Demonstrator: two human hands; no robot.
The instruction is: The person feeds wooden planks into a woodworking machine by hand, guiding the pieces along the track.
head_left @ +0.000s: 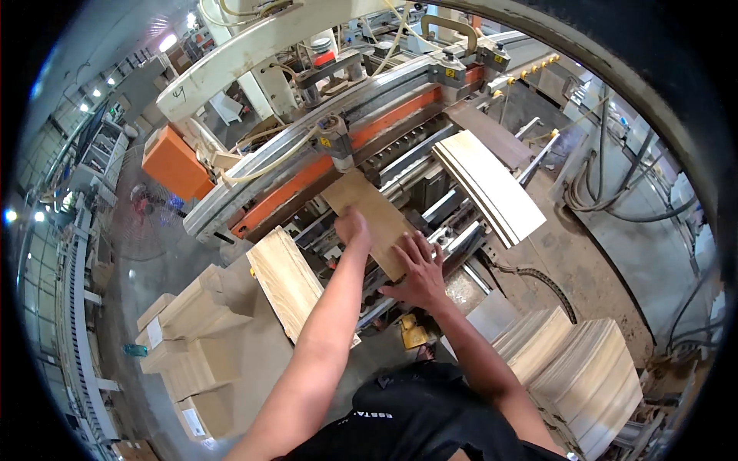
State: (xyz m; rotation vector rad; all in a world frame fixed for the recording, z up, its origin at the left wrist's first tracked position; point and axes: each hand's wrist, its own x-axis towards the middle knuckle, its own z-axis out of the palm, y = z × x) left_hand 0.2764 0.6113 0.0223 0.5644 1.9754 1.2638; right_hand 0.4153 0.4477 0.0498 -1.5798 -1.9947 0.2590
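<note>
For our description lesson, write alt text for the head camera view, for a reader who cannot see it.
A person's left hand and spread right hand touch a brown board on a large machine. A pale wood-grain board lies to the left, white stacked boards to the right, and more stacked boards at lower right.

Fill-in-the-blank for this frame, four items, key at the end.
1. The hand with widely spread fingers at the brown panel is the person's ____ hand.
2. In the picture, the white-topped boards lie to the ____ of the brown panel.
3. The cardboard boxes stand toward the picture's lower ____ side.
4. The large box-shaped housing beyond those boxes is coloured ____.

Missing words: right; right; left; orange.
</note>
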